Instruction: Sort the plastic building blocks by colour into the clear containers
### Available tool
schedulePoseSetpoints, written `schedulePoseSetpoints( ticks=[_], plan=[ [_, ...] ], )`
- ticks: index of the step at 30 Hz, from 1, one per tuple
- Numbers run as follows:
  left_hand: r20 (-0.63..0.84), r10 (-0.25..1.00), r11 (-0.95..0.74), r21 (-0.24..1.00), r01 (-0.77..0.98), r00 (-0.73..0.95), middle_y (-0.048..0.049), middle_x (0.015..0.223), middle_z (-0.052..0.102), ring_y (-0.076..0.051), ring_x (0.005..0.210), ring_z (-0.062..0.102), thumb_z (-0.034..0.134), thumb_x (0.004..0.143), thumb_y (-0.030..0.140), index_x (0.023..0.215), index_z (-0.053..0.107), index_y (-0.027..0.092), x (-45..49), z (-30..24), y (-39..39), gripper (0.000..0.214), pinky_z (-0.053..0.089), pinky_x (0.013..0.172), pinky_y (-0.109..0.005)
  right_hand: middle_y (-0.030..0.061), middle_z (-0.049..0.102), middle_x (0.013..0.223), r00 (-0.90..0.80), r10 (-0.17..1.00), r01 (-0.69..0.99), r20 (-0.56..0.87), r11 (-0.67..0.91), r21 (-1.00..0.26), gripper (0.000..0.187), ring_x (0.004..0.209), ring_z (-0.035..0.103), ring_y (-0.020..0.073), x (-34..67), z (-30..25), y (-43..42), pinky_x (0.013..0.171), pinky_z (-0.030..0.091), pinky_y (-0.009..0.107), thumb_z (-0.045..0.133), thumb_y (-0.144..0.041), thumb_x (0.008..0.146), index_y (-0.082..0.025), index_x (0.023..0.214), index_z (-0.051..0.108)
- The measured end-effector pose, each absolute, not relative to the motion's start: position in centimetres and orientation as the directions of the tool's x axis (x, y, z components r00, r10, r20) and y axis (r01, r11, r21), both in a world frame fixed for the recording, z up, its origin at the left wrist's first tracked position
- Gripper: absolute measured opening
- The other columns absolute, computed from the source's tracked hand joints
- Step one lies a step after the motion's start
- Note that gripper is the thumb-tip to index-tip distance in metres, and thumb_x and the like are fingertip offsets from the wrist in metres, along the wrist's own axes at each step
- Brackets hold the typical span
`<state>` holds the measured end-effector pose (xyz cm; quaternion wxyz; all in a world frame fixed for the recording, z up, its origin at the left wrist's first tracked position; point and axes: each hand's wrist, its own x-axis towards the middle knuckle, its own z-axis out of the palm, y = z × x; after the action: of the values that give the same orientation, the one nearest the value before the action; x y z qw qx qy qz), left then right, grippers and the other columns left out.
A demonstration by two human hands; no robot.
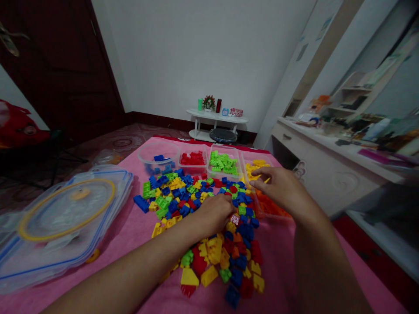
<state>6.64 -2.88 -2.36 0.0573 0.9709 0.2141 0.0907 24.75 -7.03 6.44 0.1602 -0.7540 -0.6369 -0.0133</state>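
Your left hand (218, 213) reaches into the heap of mixed bricks (183, 192) at the centre of the pink cloth (273, 266); its fingertips are hidden, so you cannot tell whether it grips one. Your right hand (278, 185), at two o'clock from the heap, looks to hold nothing—fingers parted near the yellow bricks (258, 163) and orange bricks (270, 205). Around the heap, a round tub (141, 157) with blue bricks sits at eleven o'clock, boxed red bricks (193, 158) at twelve, boxed green bricks (224, 164) at one—and clear lids (49, 261) lie at nine.
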Motion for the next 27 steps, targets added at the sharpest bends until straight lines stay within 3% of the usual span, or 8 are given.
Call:
schedulePoseSetpoints(
  ticks=[4,10,14,17,20,23,25,27],
  plan=[
    [0.097,0.485,-0.873,0.109,0.475,0.869,-0.0085,0.094,0.061,-0.019,0.074,0.061,0.049,0.081,0.022,0.088,0.067,0.019,6.8,-2.2,-3.1,0.019,0.047,0.059,-0.028,0.0046,0.07,0.087,0.135,0.981,0.973,0.141,-0.104,-0.205,0.025,0.075,0.062,0.0179,24.7,5.8,-6.7,0.062,0.04,0.025,0.062,-0.028,0.071,-0.022,0.094,0.071],
    [0.116,0.548,-0.828,0.218,0.517,0.828,-0.0082,0.096,0.064,-0.02,0.075,0.062,0.05,0.078,0.026,0.084,0.066,0.019,6.2,-2.3,-3.2,0.019,0.047,0.062,-0.029,0.0045,0.069,0.085,0.108,0.994,0.984,0.036,-0.101,-0.146,0.026,0.073,0.06,0.0168,22.7,5.4,-6.8,0.057,0.035,0.024,0.062,-0.026,0.069,-0.023,0.093,0.071],
    [0.102,0.575,-0.785,0.349,0.512,0.812,-0.0059,0.078,0.067,-0.02,0.07,0.061,0.055,0.07,0.024,0.082,0.069,0.019,5.5,-2.4,-2.5,0.019,0.043,0.06,-0.027,0.0034,0.068,0.084,0.071,0.997,0.988,0.042,-0.065,-0.138,0.026,0.073,0.059,0.0167,21.6,5.2,-6.8,0.058,0.033,0.024,0.062,-0.027,0.07,-0.026,0.094,0.07],
    [0.081,0.596,-0.705,0.529,0.472,0.799,-0.0023,0.063,0.064,-0.015,0.057,0.056,0.057,0.067,0.024,0.076,0.07,0.018,5.0,-2.5,-1.4,0.016,0.037,0.051,-0.023,0.0021,0.068,0.082,0.048,0.998,0.989,0.05,-0.04,-0.142,0.026,0.073,0.059,0.0162,21.2,5.0,-6.6,0.059,0.032,0.024,0.061,-0.027,0.071,-0.027,0.095,0.069],
    [0.062,0.671,-0.51,0.762,0.399,0.739,-0.0013,0.06,0.062,-0.012,0.054,0.054,0.059,0.066,0.024,0.072,0.068,0.015,4.5,-2.2,-0.3,0.014,0.037,0.049,-0.021,0.0011,0.068,0.079,0.022,0.997,0.988,0.068,-0.011,-0.157,0.025,0.072,0.059,0.0165,21.0,4.9,-6.5,0.058,0.033,0.025,0.061,-0.029,0.072,-0.027,0.095,0.069],
    [-0.065,0.764,-0.094,0.973,0.21,0.642,-0.0032,0.07,0.065,-0.012,0.061,0.059,0.06,0.068,0.026,0.083,0.066,0.014,4.1,-1.5,0.6,0.02,0.042,0.051,-0.019,0.0009,0.069,0.08,-0.005,0.996,0.984,0.09,0.021,-0.175,0.021,0.073,0.06,0.0173,20.9,5.0,-6.5,0.06,0.034,0.025,0.06,-0.031,0.073,-0.027,0.091,0.07],
    [-0.16,0.773,0.186,0.982,0.022,0.613,-0.0045,0.077,0.065,-0.012,0.064,0.061,0.061,0.07,0.027,0.087,0.063,0.014,3.8,-1.0,1.0,0.022,0.044,0.051,-0.018,0.0015,0.07,0.082,-0.012,0.993,0.981,0.115,0.034,-0.19,0.021,0.074,0.061,0.0177,20.8,5.0,-6.5,0.062,0.036,0.026,0.059,-0.031,0.075,-0.027,0.092,0.07],
    [-0.201,0.767,0.335,0.935,-0.114,0.61,-0.0048,0.08,0.064,-0.011,0.065,0.063,0.064,0.07,0.027,0.089,0.062,0.014,3.6,-0.8,1.3,0.023,0.045,0.052,-0.018,0.0023,0.07,0.085,-0.009,0.987,0.975,0.157,0.044,-0.219,0.023,0.076,0.062,0.0181,20.5,5.0,-6.5,0.064,0.038,0.026,0.057,-0.03,0.077,-0.026,0.095,0.07]
  ],
)
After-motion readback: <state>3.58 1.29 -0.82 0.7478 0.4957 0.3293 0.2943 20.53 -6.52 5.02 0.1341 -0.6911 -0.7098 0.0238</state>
